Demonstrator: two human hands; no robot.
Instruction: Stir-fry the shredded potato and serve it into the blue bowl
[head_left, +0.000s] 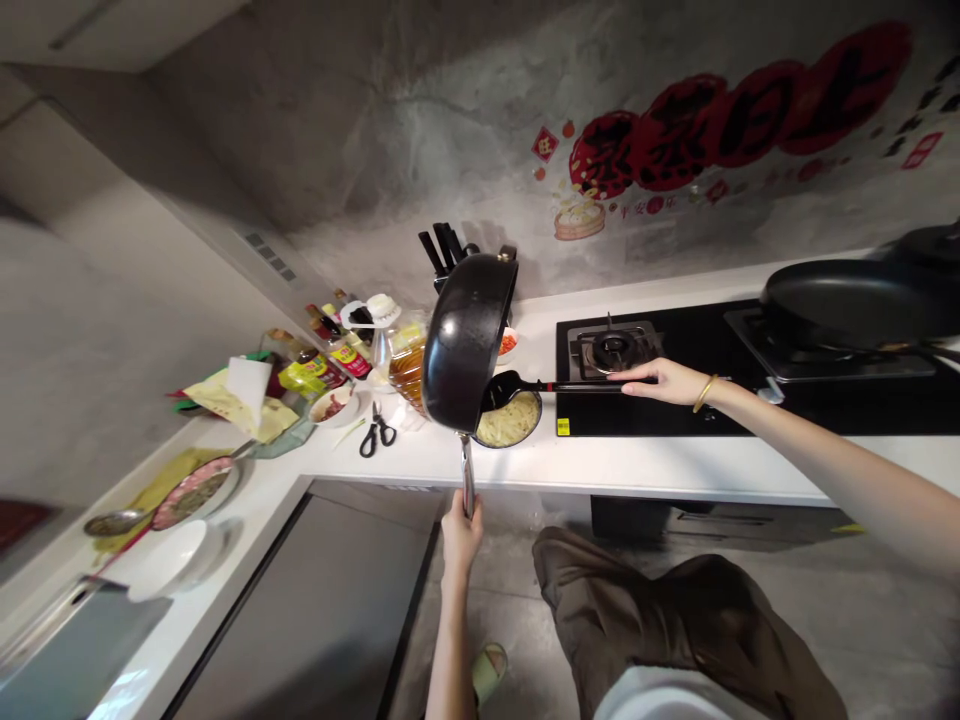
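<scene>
My left hand [461, 535] is wrapped round the metal handle of a black wok [461, 340]. The wok is tipped steeply on its side above the counter, its opening turned to the right. Below its lower rim stands a dark-rimmed plate [512, 425] of pale yellow food. My right hand [652, 383] grips the long handle of a black spatula [506, 388]. The spatula's head is at the wok's lower rim, over the plate; whether it touches the food I cannot tell. The inside of the wok is mostly hidden.
A gas burner [616, 350] is to the right, beyond it a frying pan [840, 305] on the stove. Left of the wok are an oil jug [405, 372], black scissors [377, 432], a meat bowl [335, 407] and sauce bottles [349, 355]. A knife block [442, 250] stands behind.
</scene>
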